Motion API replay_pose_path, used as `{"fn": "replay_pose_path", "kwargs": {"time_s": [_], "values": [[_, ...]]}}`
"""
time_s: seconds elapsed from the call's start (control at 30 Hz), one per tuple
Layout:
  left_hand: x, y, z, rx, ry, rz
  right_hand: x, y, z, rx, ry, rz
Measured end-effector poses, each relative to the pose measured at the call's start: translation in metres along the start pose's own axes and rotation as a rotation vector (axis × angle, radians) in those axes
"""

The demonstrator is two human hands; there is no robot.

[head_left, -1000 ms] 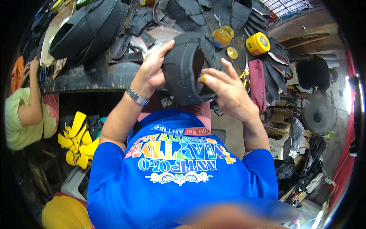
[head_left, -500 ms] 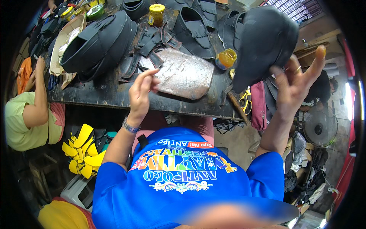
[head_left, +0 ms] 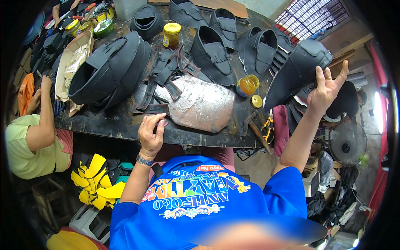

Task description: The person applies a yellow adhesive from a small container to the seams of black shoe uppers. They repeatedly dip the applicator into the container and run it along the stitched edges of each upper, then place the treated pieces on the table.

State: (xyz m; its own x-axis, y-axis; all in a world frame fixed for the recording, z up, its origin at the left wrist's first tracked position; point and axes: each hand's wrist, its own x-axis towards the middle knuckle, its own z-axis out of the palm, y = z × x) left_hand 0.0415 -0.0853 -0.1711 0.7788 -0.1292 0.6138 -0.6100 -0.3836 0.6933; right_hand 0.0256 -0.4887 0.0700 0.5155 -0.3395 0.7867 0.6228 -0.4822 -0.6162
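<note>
My right hand (head_left: 326, 89) is at the raised heel end of a black shoe upper (head_left: 298, 68). Some fingers spread along its side, and the rest are hidden by the upper, which tilts toe-down over the table's right end. Low at the table's front edge is my left hand (head_left: 151, 135), its fingers curled together. A small pinkish-red bit shows at the fingertips, too small to name. Just beyond that hand lies a worn metal-faced slab (head_left: 202, 104), with black strap pieces (head_left: 164, 71) along its left side.
Black shoe uppers (head_left: 212, 56) stand across the table, with a large nested bundle (head_left: 110, 68) at left. Glue jars (head_left: 248, 85), a hammer (head_left: 259, 133) and orange-handled scissors (head_left: 268, 127) lie at right. A co-worker's arm (head_left: 41, 116) is at far left; a fan (head_left: 348, 143) stands right.
The shoe upper in my right hand has swung lower, from toward me to over the table's right end, its toe now pointing down. My left hand has drawn back from above the slab.
</note>
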Motion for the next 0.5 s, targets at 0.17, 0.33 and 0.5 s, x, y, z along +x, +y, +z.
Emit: {"fn": "replay_pose_path", "kwargs": {"time_s": [0.17, 0.33, 0.5], "values": [[-0.001, 0.0, 0.0, -0.026, -0.012, -0.03, -0.013, 0.006, -0.002, 0.091, -0.028, 0.079], [-0.005, -0.004, 0.0, -0.017, 0.026, 0.014, -0.001, 0.013, 0.013, 0.158, -0.097, 0.1], [-0.005, -0.004, 0.002, -0.042, 0.072, 0.001, 0.021, 0.019, 0.047, 0.097, -0.086, 0.112]]}}
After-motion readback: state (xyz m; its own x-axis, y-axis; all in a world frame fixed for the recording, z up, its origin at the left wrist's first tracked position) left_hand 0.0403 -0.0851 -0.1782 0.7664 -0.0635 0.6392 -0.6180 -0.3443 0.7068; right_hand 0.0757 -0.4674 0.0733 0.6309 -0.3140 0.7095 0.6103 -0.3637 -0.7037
